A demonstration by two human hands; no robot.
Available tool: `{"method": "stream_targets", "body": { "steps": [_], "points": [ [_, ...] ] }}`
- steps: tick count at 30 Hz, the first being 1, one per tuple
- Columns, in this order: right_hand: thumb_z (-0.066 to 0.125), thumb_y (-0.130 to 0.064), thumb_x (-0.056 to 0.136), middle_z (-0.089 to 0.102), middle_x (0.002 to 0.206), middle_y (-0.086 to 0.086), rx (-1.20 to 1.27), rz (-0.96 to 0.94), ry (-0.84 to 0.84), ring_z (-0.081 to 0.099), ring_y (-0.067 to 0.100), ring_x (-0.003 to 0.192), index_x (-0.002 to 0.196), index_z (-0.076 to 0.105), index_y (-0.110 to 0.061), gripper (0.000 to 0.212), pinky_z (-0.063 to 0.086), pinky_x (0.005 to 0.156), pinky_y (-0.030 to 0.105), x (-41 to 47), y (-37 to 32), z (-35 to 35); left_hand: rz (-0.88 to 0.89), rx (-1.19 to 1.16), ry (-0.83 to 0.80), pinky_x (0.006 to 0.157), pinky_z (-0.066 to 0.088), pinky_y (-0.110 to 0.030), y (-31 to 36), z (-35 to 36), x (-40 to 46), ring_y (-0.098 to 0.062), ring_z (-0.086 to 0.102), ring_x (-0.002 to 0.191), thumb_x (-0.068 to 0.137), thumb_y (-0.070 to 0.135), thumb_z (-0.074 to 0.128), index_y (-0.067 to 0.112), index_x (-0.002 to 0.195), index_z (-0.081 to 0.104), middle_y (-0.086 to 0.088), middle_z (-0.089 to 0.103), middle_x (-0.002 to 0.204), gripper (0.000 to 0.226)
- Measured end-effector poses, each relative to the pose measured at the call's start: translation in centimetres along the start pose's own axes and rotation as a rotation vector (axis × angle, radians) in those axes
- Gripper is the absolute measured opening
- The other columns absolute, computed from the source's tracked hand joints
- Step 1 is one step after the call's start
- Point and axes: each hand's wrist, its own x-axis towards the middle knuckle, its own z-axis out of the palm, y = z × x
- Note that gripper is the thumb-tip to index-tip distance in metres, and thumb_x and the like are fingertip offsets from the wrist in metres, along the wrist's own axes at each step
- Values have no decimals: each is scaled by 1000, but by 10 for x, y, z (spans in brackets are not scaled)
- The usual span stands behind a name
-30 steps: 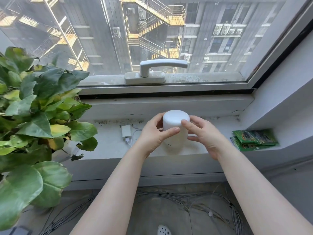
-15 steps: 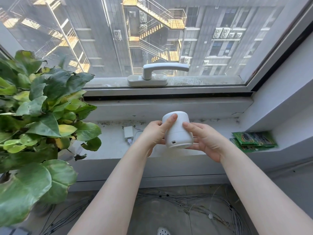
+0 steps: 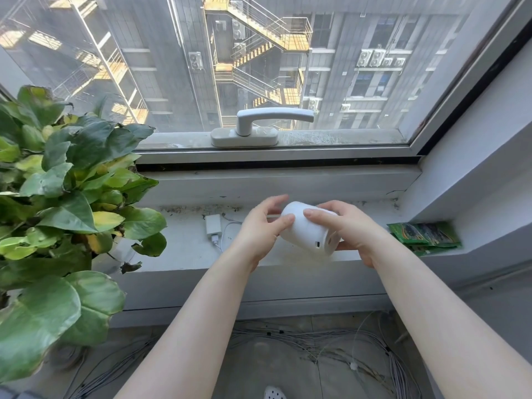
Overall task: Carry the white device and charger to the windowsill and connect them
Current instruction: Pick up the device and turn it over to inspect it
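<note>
Tilting above the windowsill [image 3: 184,254], the white device [image 3: 305,231] is lying between both hands, port end toward the camera. The left hand [image 3: 260,231] is pinching its left side; the right hand [image 3: 349,228] is gripping its right. The charger [image 3: 213,226] is lying on the sill, left of the hands.

charger [image 3: 213,227] left of device [image 3: 308,233], on windowsill [image 3: 178,249]

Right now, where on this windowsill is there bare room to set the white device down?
The bare sill between the charger and the plant leaves is small. The widest free patch lies under both hands, from the charger's cable to the green packets. The right corner is crowded by those packets.
</note>
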Motion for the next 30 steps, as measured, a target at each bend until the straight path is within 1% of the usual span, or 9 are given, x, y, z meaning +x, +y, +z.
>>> {"method": "stream_targets", "body": {
  "steps": [2, 3, 6, 10, 17, 22, 26, 28, 30],
  "points": [
    [64, -54, 80, 67, 102, 0, -33, -18, 39, 65, 16, 86, 113, 61, -20, 48, 55, 68, 31, -1, -5, 1, 8, 14, -40, 105, 43, -33, 0, 0, 1, -14, 56, 117, 92, 30, 54, 24, 137, 50, 1, 58, 133, 46],
    [59, -58, 82, 65, 101, -1, -25, -21, 56, 64, 16, 87, 111, 61, -21, 47, 56, 72, 33, -1, -9, 2, -7, 7, -52, 107, 42, -35, 1, 0, 0, -13, 54, 121, 90, 40, 55, 22, 138, 49, 2, 57, 136, 52],
    [48, -61, 87, 67, 103, 0, 64, -46, 50, 64, 17, 95, 107, 64, -21, 47, 57, 83, 38, -3, -14, 1, -58, -6, -40, 103, 47, -42, 3, 2, -3, -15, 61, 114, 65, 68, 62, 20, 124, 58, 2, 66, 122, 76],
    [52, -46, 92, 70, 112, 2, 145, -162, -3, 65, 18, 107, 117, 64, -16, 41, 56, 87, 35, -4, -6, -2, -131, -151, -9, 98, 52, -40, 1, -1, 0, -23, 66, 108, 71, 55, 70, 12, 112, 65, -10, 71, 112, 60],
    [62, -17, 90, 72, 116, 4, 282, -294, -3, 65, 18, 110, 121, 65, -16, 32, 51, 97, 35, 4, 11, -1, -240, -257, -25, 95, 52, -33, 3, -2, 3, -19, 67, 105, 72, 51, 71, 7, 107, 68, -9, 73, 109, 56],
    [64, -18, 88, 71, 116, 8, 361, -266, -2, 65, 19, 108, 124, 63, -22, 35, 49, 96, 32, 12, 11, -1, -239, -222, -6, 91, 53, -25, 3, -3, 2, -13, 67, 101, 73, 48, 72, 2, 110, 67, -9, 72, 110, 59],
    [66, -20, 87, 70, 108, 7, 404, -194, 99, 65, 19, 102, 108, 65, -15, 21, 52, 94, 34, 18, 9, 7, -237, -246, 53, 94, 52, -26, -1, -1, 3, -17, 68, 102, 73, 44, 74, -1, 115, 63, -13, 72, 108, 62],
    [67, -21, 87, 70, 104, 6, 402, -181, 106, 65, 18, 99, 105, 66, -14, 19, 53, 90, 32, 22, 9, 11, -231, -223, 77, 97, 51, -29, -3, 0, 3, -18, 67, 104, 72, 45, 74, 0, 116, 62, -11, 71, 109, 65],
    [67, -21, 87, 70, 105, 7, 399, -171, 107, 66, 18, 99, 106, 67, -13, 21, 54, 87, 31, 24, 10, 14, -221, -195, 97, 92, 53, -27, -3, -2, 3, -19, 66, 103, 75, 43, 73, 2, 109, 63, -2, 70, 99, 54]
  ]
}}
